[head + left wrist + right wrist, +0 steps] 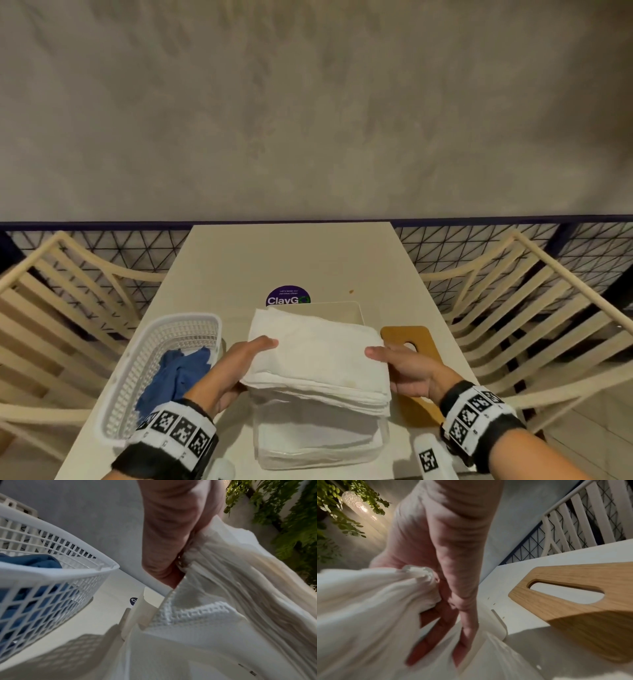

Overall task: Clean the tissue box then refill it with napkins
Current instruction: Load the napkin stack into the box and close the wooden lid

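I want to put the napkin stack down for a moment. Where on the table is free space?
Free: the far table beyond the sticker. Crowded: basket left, wooden lid right, tissue box and napkin container centre.

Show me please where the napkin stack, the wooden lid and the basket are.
napkin stack [318, 356], head view, top sheet.
wooden lid [573, 609], right wrist view, face below the slot.
basket [191, 317], head view, far rim.
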Motion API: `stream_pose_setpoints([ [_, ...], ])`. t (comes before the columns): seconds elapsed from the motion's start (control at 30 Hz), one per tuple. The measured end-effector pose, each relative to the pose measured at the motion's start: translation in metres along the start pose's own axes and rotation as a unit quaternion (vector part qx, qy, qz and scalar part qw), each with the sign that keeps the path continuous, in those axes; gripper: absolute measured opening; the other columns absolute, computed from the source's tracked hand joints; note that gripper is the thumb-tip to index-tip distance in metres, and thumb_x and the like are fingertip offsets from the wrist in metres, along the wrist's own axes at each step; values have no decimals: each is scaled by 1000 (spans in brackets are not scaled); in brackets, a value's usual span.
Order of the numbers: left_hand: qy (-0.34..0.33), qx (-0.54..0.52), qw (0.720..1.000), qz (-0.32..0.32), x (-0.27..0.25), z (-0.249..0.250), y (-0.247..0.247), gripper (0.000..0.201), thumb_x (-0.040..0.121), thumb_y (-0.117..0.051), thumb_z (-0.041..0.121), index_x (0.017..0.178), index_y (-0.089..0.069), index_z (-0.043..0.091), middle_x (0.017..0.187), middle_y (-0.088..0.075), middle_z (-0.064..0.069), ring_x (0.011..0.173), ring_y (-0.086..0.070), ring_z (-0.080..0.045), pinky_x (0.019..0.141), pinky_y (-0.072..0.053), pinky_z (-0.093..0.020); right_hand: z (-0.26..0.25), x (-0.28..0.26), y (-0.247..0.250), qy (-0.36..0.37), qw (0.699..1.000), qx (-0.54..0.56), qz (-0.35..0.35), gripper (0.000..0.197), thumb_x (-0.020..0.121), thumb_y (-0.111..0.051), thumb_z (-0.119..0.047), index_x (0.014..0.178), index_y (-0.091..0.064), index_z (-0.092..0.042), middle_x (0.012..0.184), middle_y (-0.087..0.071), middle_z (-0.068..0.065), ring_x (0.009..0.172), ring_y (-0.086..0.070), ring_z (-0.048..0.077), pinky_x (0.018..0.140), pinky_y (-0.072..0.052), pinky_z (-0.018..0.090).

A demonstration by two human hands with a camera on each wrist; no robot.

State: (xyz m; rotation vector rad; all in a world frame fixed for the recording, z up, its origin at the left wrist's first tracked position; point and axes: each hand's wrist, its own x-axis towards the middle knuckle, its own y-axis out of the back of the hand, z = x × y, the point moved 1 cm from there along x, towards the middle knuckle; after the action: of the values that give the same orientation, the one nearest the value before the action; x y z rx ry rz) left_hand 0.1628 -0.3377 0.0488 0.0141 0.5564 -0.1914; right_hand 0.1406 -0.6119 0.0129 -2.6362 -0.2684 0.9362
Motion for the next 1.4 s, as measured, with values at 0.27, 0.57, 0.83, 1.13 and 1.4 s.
stream_pose_setpoints([
  [0.27,39,-12,999,5,6,-12,-3,27,90,-56,25,116,-51,20,86,-52,14,75,-47,-2,60,-38,-23,-1,1,-17,-61,995,-1,79,33,76,-68,-6,107,-61,2,102,-70,24,90,-69,33,86,-52,47],
  [0.57,24,-11,999,34,17,-6,7,34,88,-59,29,118,-53,15,92,-55,14,82,-50,-4,67,-41,-26,-31,7,-25,-52,983,-129,120,52,72,-80,-23,118,-60,-8,122,-64,14,116,-56,32,107,-37,51],
  [0.83,55,-52,997,-10,17,-10,13,43,83,-64,32,121,-58,11,114,-67,-9,89,-62,-22,70,-48,-31,-32,4,-29,-30,994,-35,102,32,87,-63,-7,117,-58,0,113,-67,22,94,-68,32,78,-58,41],
  [1.13,3,-130,991,-39,28,19,14,27,86,-61,30,106,-66,11,97,-74,-7,89,-67,-22,83,-54,-32,-62,5,-35,-26,990,23,136,19,89,-63,-19,88,-64,0,74,-73,21,58,-71,29,57,-59,42],
  [1.4,-4,-76,997,-13,43,43,15,33,91,-53,38,101,-65,9,93,-74,-11,86,-67,-22,82,-53,-31,-85,12,-39,0,989,28,146,14,88,-63,-15,86,-63,-1,74,-72,20,58,-70,30,58,-59,42],
])
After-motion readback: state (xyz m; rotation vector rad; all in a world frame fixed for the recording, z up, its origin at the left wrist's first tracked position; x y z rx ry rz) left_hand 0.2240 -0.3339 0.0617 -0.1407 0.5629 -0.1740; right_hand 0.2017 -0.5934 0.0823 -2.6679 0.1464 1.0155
